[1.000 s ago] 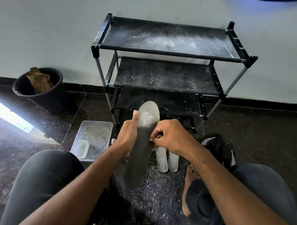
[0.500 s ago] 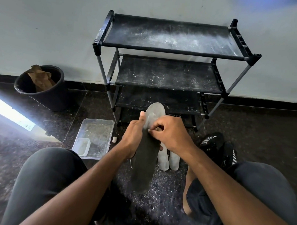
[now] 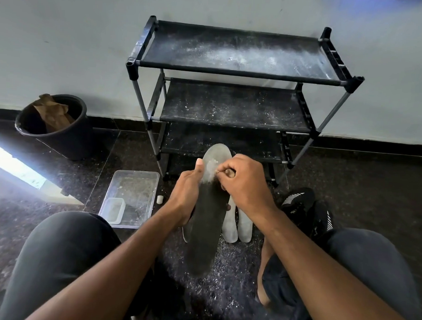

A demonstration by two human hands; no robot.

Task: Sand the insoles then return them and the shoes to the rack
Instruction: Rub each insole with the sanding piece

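Observation:
A long dark insole (image 3: 205, 227) stands tilted over the floor, its toe end pale and dusty. My left hand (image 3: 188, 195) grips its left edge, thumb up along the side. My right hand (image 3: 242, 183) pinches a small brown piece of sandpaper (image 3: 227, 172) against the insole's toe end. Two pale insoles (image 3: 237, 224) lie side by side on the floor behind it. A pair of black shoes (image 3: 307, 210) sits on the floor to the right. The black three-shelf rack (image 3: 236, 54) stands against the wall, shelves dusted white.
A clear plastic tray (image 3: 131, 197) with a small tub inside lies on the floor at left. A black bucket (image 3: 54, 126) holding brown paper stands by the wall. White dust covers the dark floor between my knees.
My right hand has moved up the insole from its middle to the toe end with the sandpaper. My left hand keeps its grip on the insole.

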